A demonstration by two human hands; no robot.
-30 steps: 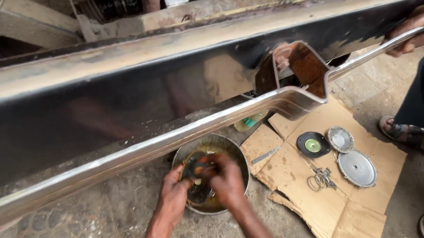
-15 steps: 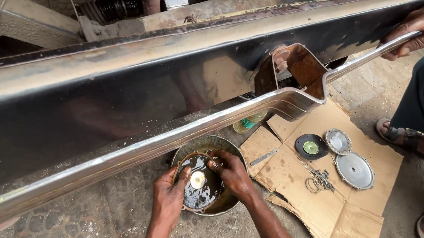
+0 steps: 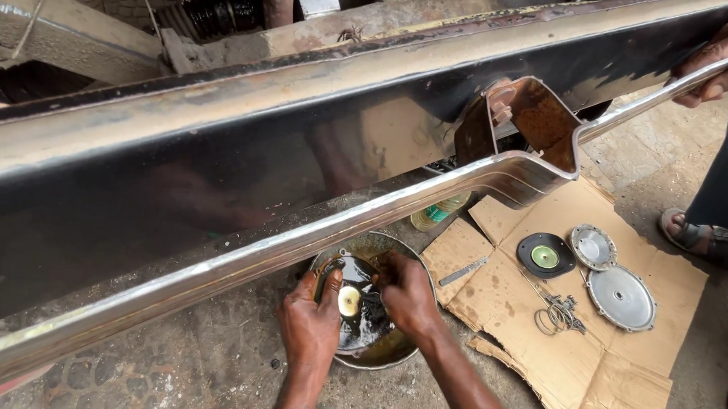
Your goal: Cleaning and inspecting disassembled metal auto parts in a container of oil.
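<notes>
While our left hand (image 3: pixel 310 326) curls closed around the rim of one black rubber disc (image 3: pixel 356 303) in the metal bowl (image 3: pixel 388 354), our right hand (image 3: pixel 405 291) pinches its opposite edge. Just right of that hand, the cardboard (image 3: pixel 624 364) carries one more black disc (image 3: pixel 544 256) and two round metal covers (image 3: pixel 622 297).

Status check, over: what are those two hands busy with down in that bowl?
Left hand and right hand both grip a black disc part in the metal bowl. Oily liquid in bowl. Long metal bumper overhangs the bowl's far edge, another person's hand holding it.
</notes>
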